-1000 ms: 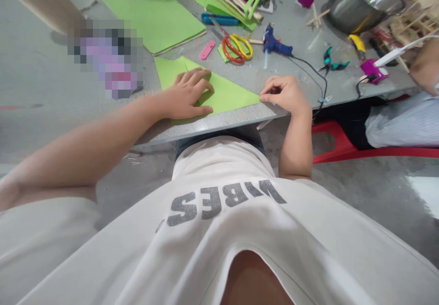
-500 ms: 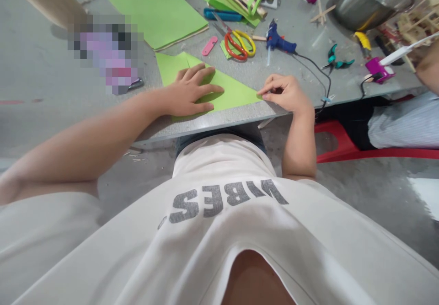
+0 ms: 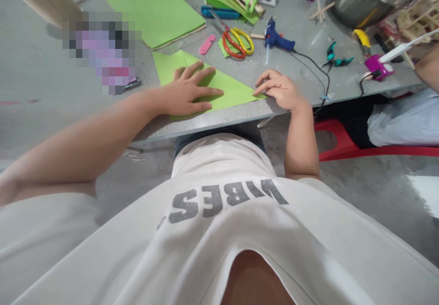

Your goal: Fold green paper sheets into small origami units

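A sheet of light green paper [image 3: 236,90], folded to a long point on the right, lies along the table's near edge. My left hand [image 3: 188,92] rests flat on it, palm down and fingers spread, covering part of the middle. At the pointed right end is my right hand [image 3: 277,88]. Its fingers are stretched and slightly apart, with the fingertips touching the paper near the tip. The thumb is mostly hidden beneath the hand. A small crease or flap shows at the paper's upper left.
Beyond the folded paper lie scissors [image 3: 238,43], a pink cutter [image 3: 207,44], a blue cutter [image 3: 220,13] and a blue glue gun [image 3: 278,37]. Green sheets [image 3: 154,12] sit at upper left. Pliers [image 3: 336,57] and a metal bowl [image 3: 363,3] stand right. Another person's arm [image 3: 428,65] shows at far right.
My right hand has loosened its pinch on the paper's tip, and its fingers have stretched out leftward over the tip. My left hand stays flat in place. The view has shifted slightly.
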